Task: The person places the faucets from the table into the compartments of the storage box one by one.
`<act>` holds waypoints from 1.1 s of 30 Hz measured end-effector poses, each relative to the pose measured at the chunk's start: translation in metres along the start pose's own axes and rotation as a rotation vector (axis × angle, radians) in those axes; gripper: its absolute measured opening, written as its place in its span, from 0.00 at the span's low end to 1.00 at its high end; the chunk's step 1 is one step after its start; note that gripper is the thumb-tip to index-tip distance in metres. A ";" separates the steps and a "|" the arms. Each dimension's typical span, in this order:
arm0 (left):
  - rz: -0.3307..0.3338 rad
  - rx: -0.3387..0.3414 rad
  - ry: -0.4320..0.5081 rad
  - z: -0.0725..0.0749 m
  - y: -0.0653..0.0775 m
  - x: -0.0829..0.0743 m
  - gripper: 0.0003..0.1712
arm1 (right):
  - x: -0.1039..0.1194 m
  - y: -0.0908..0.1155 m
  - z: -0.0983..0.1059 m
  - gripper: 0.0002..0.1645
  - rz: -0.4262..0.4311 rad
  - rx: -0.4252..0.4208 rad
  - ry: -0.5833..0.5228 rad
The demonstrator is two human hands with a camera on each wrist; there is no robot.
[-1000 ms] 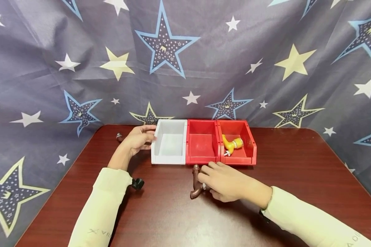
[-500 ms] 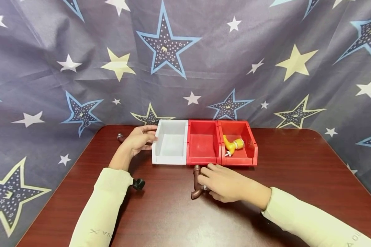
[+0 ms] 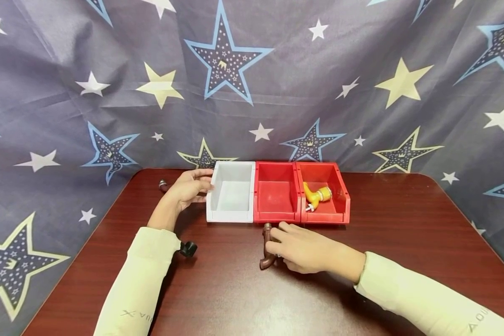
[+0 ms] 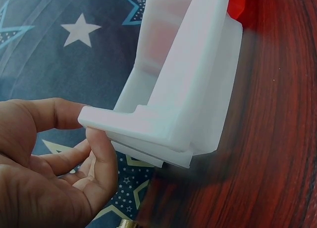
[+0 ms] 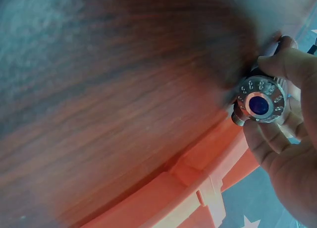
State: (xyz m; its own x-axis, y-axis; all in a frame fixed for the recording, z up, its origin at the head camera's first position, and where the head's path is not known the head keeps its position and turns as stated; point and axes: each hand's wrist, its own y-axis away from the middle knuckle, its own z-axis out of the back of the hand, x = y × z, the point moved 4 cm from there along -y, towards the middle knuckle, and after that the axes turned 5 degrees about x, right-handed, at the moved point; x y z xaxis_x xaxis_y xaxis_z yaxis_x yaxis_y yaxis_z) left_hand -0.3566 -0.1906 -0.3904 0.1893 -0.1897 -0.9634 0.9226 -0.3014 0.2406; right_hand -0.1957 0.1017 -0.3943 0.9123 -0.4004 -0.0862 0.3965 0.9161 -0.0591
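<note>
Lying in the right hand (image 3: 303, 249): brown faucet (image 3: 266, 241).

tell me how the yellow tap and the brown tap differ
Colour: the yellow tap is bright yellow, the brown tap dark brown.
Place: the yellow tap lies inside the rightmost bin, while the brown tap is outside, in front of the middle bin.
Handling: the right hand grips the brown tap; no hand touches the yellow tap.
Both have a bent, branching shape.
</note>
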 end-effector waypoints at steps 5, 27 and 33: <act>-0.001 -0.002 0.003 0.000 -0.001 0.000 0.38 | -0.001 -0.001 -0.001 0.20 0.016 -0.012 0.010; 0.013 -0.008 0.010 0.000 -0.001 0.001 0.37 | -0.001 0.001 -0.001 0.25 0.022 -0.054 0.081; 0.014 -0.009 0.012 0.000 -0.001 0.000 0.37 | -0.001 0.002 0.003 0.23 0.030 -0.073 0.085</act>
State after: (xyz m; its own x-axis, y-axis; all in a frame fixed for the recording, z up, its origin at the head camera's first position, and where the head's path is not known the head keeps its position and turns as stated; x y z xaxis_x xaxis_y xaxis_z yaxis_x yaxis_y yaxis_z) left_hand -0.3570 -0.1904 -0.3906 0.2060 -0.1826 -0.9614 0.9227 -0.2908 0.2530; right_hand -0.1957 0.1041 -0.3914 0.9102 -0.3764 -0.1729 0.3583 0.9249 -0.1270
